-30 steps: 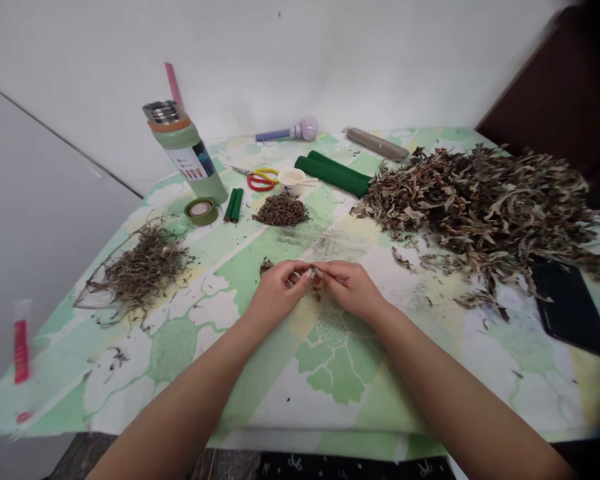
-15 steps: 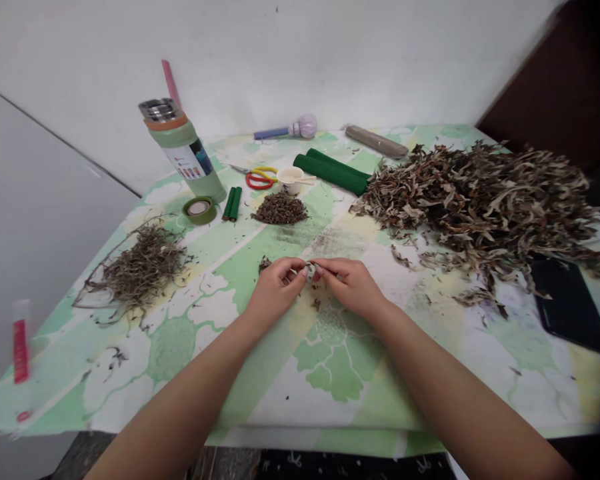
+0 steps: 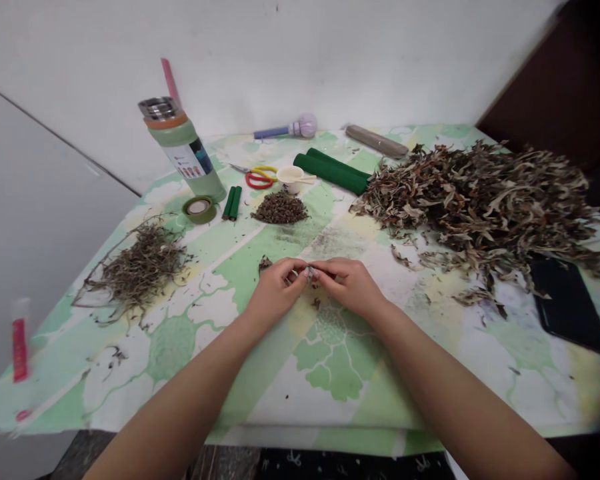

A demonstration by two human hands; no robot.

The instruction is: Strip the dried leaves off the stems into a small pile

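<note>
My left hand [image 3: 279, 285] and my right hand [image 3: 351, 285] meet over the middle of the table, fingertips nearly touching. Both are closed in a pinch on a small piece of dried leaf [image 3: 310, 271], mostly hidden by the fingers. A few leaf scraps [image 3: 316, 303] lie on the cloth just below. Beside my left fingers rests a small clump of dried leaf [image 3: 265, 264]. Beyond the hands is a mound of dark crumbled leaf [image 3: 281, 209]. To the right spreads a large heap of dried leaves [image 3: 470, 200].
At left lie a pile of thin dry stems [image 3: 143, 267], a green bottle [image 3: 190, 153], its lid [image 3: 200, 211] and two short green rolls [image 3: 232, 203]. Farther back are scissors [image 3: 261, 177], a small cup [image 3: 290, 179] and larger green rolls [image 3: 330, 171]. A black phone [image 3: 573, 307] lies right.
My fingertips have drawn slightly closer together around the leaf piece, the right fingers curling a little. Everything else looks the same.
</note>
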